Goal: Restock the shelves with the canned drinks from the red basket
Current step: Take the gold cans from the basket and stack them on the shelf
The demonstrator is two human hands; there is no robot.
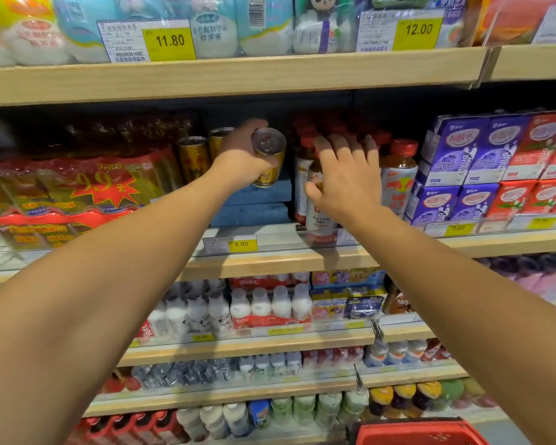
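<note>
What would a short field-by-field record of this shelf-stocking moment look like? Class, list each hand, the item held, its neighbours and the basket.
left hand: grips a gold can, tilted, over the blue blocks
right hand: open, fingers spread against the red-capped bottles
shelved cans: two gold ones, upright, left of the held can
price tag: 6.00, below the gap
red basket: bottom edge, contents hidden

a small gold can (pixel 268 155) with a shiny silver top is tipped toward us, above the blue boxes (pixel 254 200). the red basket (pixel 421 433) is far below them.
</note>
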